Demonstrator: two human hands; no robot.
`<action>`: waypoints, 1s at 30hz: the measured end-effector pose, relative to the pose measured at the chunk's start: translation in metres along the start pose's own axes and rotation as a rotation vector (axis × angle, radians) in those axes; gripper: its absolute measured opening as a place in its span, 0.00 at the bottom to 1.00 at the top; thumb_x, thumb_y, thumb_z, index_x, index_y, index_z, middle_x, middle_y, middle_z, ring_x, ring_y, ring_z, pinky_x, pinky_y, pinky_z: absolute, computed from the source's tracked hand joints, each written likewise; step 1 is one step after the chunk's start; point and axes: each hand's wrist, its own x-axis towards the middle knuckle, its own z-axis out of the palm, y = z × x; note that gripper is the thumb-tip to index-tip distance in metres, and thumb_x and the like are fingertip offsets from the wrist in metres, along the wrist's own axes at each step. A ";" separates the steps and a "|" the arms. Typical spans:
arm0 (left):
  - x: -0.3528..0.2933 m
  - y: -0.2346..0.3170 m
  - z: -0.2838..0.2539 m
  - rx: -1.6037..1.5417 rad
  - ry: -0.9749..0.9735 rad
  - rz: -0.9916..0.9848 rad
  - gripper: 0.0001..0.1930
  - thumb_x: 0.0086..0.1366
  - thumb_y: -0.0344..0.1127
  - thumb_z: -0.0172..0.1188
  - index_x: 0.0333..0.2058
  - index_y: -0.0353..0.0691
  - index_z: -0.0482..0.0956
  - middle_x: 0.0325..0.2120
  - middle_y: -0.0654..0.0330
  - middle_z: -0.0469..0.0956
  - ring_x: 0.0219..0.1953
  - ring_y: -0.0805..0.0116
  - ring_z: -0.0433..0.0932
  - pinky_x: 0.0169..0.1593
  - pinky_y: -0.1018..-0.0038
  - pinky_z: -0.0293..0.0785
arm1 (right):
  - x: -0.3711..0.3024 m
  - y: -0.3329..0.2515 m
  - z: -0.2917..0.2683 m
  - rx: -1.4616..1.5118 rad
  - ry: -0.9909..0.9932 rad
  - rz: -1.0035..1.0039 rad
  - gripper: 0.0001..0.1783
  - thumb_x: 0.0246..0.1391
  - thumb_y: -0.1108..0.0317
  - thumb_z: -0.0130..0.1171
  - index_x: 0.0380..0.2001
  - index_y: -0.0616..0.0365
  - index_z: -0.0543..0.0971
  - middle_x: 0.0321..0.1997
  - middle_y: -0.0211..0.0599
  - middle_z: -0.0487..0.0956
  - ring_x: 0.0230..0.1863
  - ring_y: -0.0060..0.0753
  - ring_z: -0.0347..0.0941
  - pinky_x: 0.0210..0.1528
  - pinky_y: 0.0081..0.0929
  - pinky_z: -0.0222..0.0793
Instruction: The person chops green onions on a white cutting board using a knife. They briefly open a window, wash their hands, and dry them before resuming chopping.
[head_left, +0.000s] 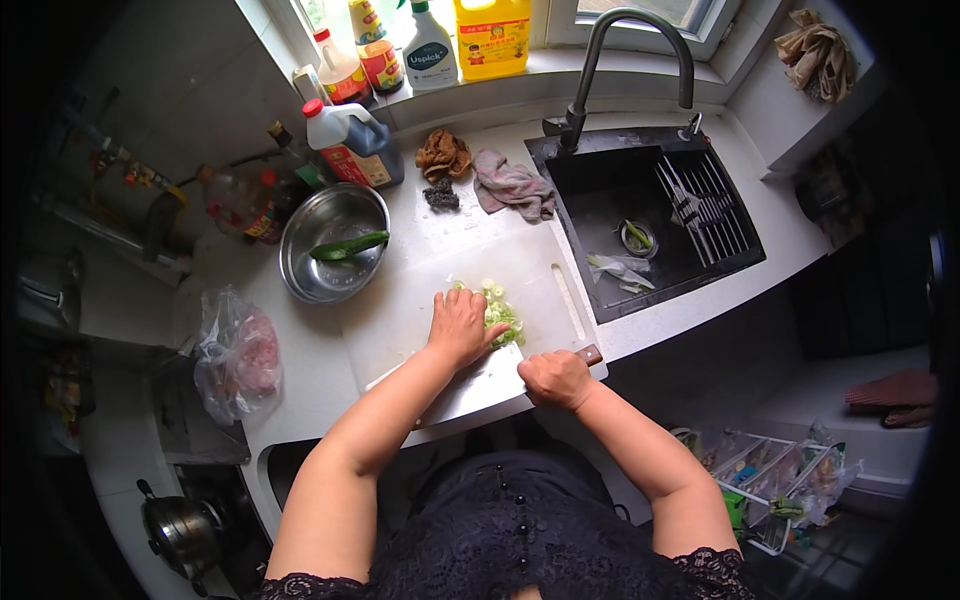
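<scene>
Chopped scallion (507, 322) lies in a small heap on the white cutting board (400, 285). My left hand (462, 325) rests at the heap's left side, fingers stretched over the pieces and thumb pointing right; its fingertips are partly lost among them. In my right hand (556, 379) is the wooden handle of a cleaver, the fist closed round it at the board's front right corner. The cleaver's broad blade (475, 388) extends leftward, tilted nearly flat along the board's near edge. My left wrist and forearm cover part of the blade.
A steel bowl (312, 270) holding a cucumber (350, 246) stands behind left. Nearer is a plastic bag (238, 360) with pinkish contents. At the right lies a black sink (610, 205) with a tall faucet (590, 75). A rag (512, 186) and several bottles sit at the back.
</scene>
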 end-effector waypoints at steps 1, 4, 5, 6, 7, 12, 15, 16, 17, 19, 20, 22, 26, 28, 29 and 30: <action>0.000 0.003 -0.003 -0.062 -0.043 0.011 0.35 0.58 0.66 0.55 0.44 0.35 0.74 0.42 0.49 0.72 0.49 0.53 0.68 0.59 0.52 0.55 | -0.002 0.001 0.000 -0.002 0.001 0.003 0.05 0.46 0.68 0.52 0.22 0.49 0.67 0.15 0.29 0.70 0.15 0.29 0.72 0.18 0.29 0.66; -0.008 0.013 -0.019 -0.024 -0.020 0.170 0.31 0.56 0.63 0.60 0.40 0.36 0.74 0.37 0.49 0.72 0.45 0.51 0.68 0.55 0.54 0.59 | -0.003 0.003 0.003 0.003 0.022 0.011 0.05 0.46 0.68 0.51 0.21 0.49 0.67 0.15 0.28 0.70 0.16 0.29 0.72 0.18 0.29 0.65; -0.010 0.013 -0.019 -0.021 -0.007 0.146 0.29 0.56 0.60 0.62 0.40 0.37 0.73 0.38 0.50 0.73 0.46 0.51 0.69 0.56 0.53 0.59 | -0.002 0.002 0.005 0.011 0.034 0.008 0.05 0.46 0.68 0.51 0.21 0.49 0.67 0.15 0.28 0.70 0.16 0.29 0.72 0.18 0.29 0.65; -0.009 0.009 -0.011 -0.009 0.030 0.085 0.28 0.56 0.58 0.63 0.40 0.38 0.73 0.38 0.50 0.73 0.46 0.51 0.69 0.56 0.53 0.59 | -0.001 0.001 0.004 0.004 0.021 0.001 0.05 0.46 0.68 0.51 0.22 0.49 0.67 0.15 0.28 0.70 0.16 0.29 0.72 0.18 0.29 0.65; -0.008 0.001 0.001 0.003 0.066 0.024 0.27 0.55 0.57 0.65 0.39 0.38 0.73 0.38 0.50 0.73 0.46 0.52 0.70 0.56 0.53 0.59 | 0.001 0.001 0.002 -0.001 0.008 -0.007 0.05 0.47 0.68 0.51 0.22 0.49 0.67 0.15 0.28 0.69 0.16 0.29 0.72 0.18 0.29 0.65; -0.013 -0.031 -0.033 -0.183 0.022 0.060 0.24 0.52 0.51 0.69 0.39 0.40 0.73 0.38 0.52 0.74 0.46 0.53 0.71 0.54 0.57 0.62 | -0.010 0.009 -0.002 0.016 -0.034 0.021 0.05 0.46 0.68 0.52 0.22 0.49 0.67 0.16 0.29 0.70 0.17 0.31 0.72 0.19 0.30 0.66; -0.040 -0.053 -0.041 -0.227 -0.034 0.185 0.33 0.48 0.61 0.69 0.39 0.38 0.72 0.39 0.49 0.72 0.46 0.50 0.69 0.53 0.58 0.63 | -0.018 0.017 -0.005 0.013 -0.035 0.039 0.05 0.45 0.69 0.53 0.22 0.50 0.67 0.16 0.30 0.69 0.17 0.33 0.72 0.19 0.31 0.66; -0.048 -0.053 -0.043 -0.216 -0.036 0.226 0.35 0.46 0.64 0.69 0.39 0.38 0.72 0.39 0.48 0.71 0.46 0.49 0.69 0.53 0.58 0.63 | -0.020 0.019 -0.007 0.010 -0.029 0.051 0.05 0.44 0.69 0.53 0.22 0.50 0.67 0.16 0.30 0.69 0.17 0.33 0.72 0.20 0.31 0.66; -0.055 -0.054 -0.037 -0.192 -0.001 0.221 0.40 0.43 0.69 0.69 0.39 0.37 0.72 0.39 0.47 0.70 0.46 0.49 0.68 0.53 0.59 0.62 | -0.021 0.021 -0.009 0.007 -0.023 0.055 0.05 0.44 0.69 0.53 0.21 0.50 0.67 0.16 0.30 0.69 0.17 0.33 0.72 0.20 0.31 0.66; -0.052 -0.052 -0.026 -0.167 -0.005 0.107 0.39 0.44 0.69 0.68 0.40 0.37 0.73 0.40 0.49 0.70 0.46 0.50 0.68 0.54 0.59 0.61 | -0.024 0.025 -0.009 0.006 -0.008 0.075 0.08 0.36 0.71 0.55 0.20 0.51 0.66 0.16 0.31 0.68 0.17 0.35 0.71 0.20 0.33 0.67; -0.049 -0.050 -0.018 -0.157 -0.009 0.052 0.39 0.44 0.69 0.67 0.40 0.37 0.74 0.40 0.49 0.70 0.46 0.50 0.68 0.55 0.59 0.60 | -0.024 0.026 -0.012 -0.003 -0.012 0.072 0.07 0.38 0.71 0.55 0.20 0.51 0.66 0.16 0.31 0.68 0.17 0.34 0.71 0.20 0.33 0.67; -0.041 -0.056 -0.003 -0.107 0.078 -0.029 0.34 0.48 0.64 0.68 0.39 0.39 0.73 0.38 0.53 0.71 0.45 0.52 0.68 0.54 0.61 0.60 | -0.020 0.027 -0.020 -0.022 -0.019 0.058 0.05 0.41 0.71 0.53 0.21 0.50 0.67 0.15 0.30 0.68 0.16 0.33 0.71 0.20 0.31 0.66; -0.030 -0.054 -0.003 -0.171 0.098 -0.062 0.27 0.51 0.58 0.69 0.36 0.40 0.74 0.36 0.55 0.73 0.45 0.53 0.68 0.52 0.62 0.62 | -0.026 0.031 -0.022 -0.051 -0.027 0.081 0.06 0.39 0.71 0.53 0.20 0.50 0.66 0.15 0.30 0.68 0.16 0.33 0.70 0.19 0.31 0.66; -0.031 -0.052 -0.008 -0.211 0.038 -0.012 0.27 0.51 0.58 0.69 0.35 0.40 0.75 0.36 0.54 0.73 0.45 0.53 0.68 0.52 0.61 0.63 | -0.029 0.032 -0.022 -0.043 -0.028 0.098 0.06 0.39 0.71 0.53 0.20 0.50 0.66 0.15 0.30 0.68 0.16 0.33 0.70 0.19 0.30 0.66; -0.032 -0.052 -0.011 -0.239 0.018 0.007 0.26 0.51 0.58 0.69 0.34 0.40 0.75 0.36 0.54 0.73 0.45 0.52 0.69 0.52 0.61 0.63 | -0.032 0.032 -0.023 -0.050 -0.027 0.110 0.06 0.39 0.71 0.53 0.20 0.50 0.66 0.15 0.30 0.68 0.16 0.33 0.70 0.19 0.30 0.66; -0.036 -0.053 -0.015 -0.267 -0.001 0.026 0.25 0.51 0.57 0.69 0.34 0.40 0.75 0.36 0.54 0.73 0.45 0.52 0.69 0.51 0.61 0.64 | -0.035 0.032 -0.023 -0.056 -0.027 0.122 0.06 0.39 0.71 0.53 0.20 0.50 0.66 0.15 0.30 0.68 0.16 0.33 0.70 0.19 0.30 0.66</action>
